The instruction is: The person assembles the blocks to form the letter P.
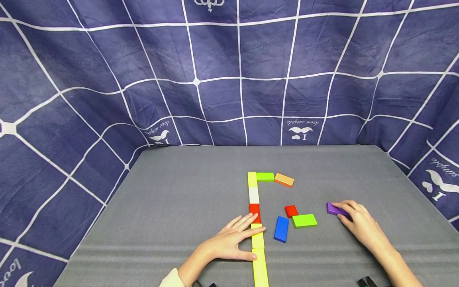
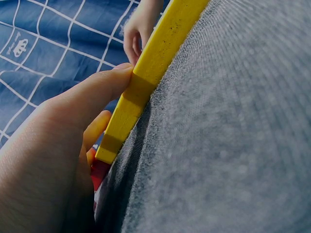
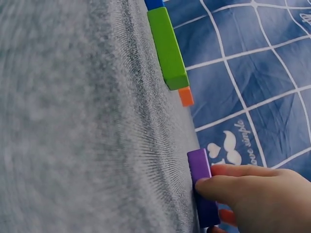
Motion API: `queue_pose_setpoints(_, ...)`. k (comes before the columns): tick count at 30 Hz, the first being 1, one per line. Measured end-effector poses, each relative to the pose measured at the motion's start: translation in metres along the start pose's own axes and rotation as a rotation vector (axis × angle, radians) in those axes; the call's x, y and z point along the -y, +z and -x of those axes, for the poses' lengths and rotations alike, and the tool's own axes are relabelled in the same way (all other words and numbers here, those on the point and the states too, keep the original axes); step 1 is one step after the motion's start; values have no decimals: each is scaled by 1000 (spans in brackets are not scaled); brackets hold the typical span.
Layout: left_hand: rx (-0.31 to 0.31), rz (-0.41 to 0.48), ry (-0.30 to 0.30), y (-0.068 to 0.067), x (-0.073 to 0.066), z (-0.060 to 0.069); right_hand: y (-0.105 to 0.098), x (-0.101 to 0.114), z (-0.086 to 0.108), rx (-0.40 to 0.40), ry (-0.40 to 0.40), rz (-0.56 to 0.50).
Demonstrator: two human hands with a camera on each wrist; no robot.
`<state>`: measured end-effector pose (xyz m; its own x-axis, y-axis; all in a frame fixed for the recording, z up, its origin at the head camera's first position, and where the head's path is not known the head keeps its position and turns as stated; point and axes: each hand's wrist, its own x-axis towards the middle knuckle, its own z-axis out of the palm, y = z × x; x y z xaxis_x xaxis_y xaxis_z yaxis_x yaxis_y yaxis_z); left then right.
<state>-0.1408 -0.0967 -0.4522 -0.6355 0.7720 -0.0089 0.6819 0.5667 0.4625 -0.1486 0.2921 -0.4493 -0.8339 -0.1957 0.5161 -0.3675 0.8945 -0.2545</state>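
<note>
In the head view a column of blocks runs toward the front edge: yellow (image 1: 252, 179), white (image 1: 254, 195), red (image 1: 254, 209), then yellow blocks (image 1: 260, 269). The left hand (image 1: 229, 242), fingers spread and fairly straight, rests on the red and yellow blocks; its thumb touches the side of a yellow block (image 2: 141, 90) in the left wrist view. At the right, the right hand (image 1: 362, 223) pinches a purple block (image 1: 335, 209) lying on the table. The right wrist view shows thumb and fingers of the right hand (image 3: 262, 194) on the purple block (image 3: 200, 167).
A green block (image 1: 265, 177) joins the column's far end, with an orange block (image 1: 284, 180) beside it. Between the hands lie a small red block (image 1: 291, 211), a green block (image 1: 305, 221) and a blue block (image 1: 281, 229). A dark object (image 1: 367, 282) is at the front edge.
</note>
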Motion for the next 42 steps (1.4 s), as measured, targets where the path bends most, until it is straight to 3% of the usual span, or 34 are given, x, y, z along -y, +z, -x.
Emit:
queue_pose_setpoints(5, -9, -11, 6, 1, 1, 0, -1, 6, -5, -7, 1, 18)
queue_pose_setpoints(12, -9, -8, 7, 1, 1, 0, 7, 26, -31, 14, 31, 35)
queue_pose_setpoints(18, -10, -19, 9, 0, 0, 1, 23, 44, -53, 41, 102, 34)
queue_pose_setpoints(24, -18, -35, 16, 0, 0, 1, 35, 59, -69, 111, 227, 13)
queue_pose_setpoints(33, -22, -40, 15, -1, 0, 1, 51, 70, -71, 149, 344, 8)
queue_pose_setpoints(42, -21, -36, 8, 0, 0, 1, 56, 71, -73, 156, 352, -4)
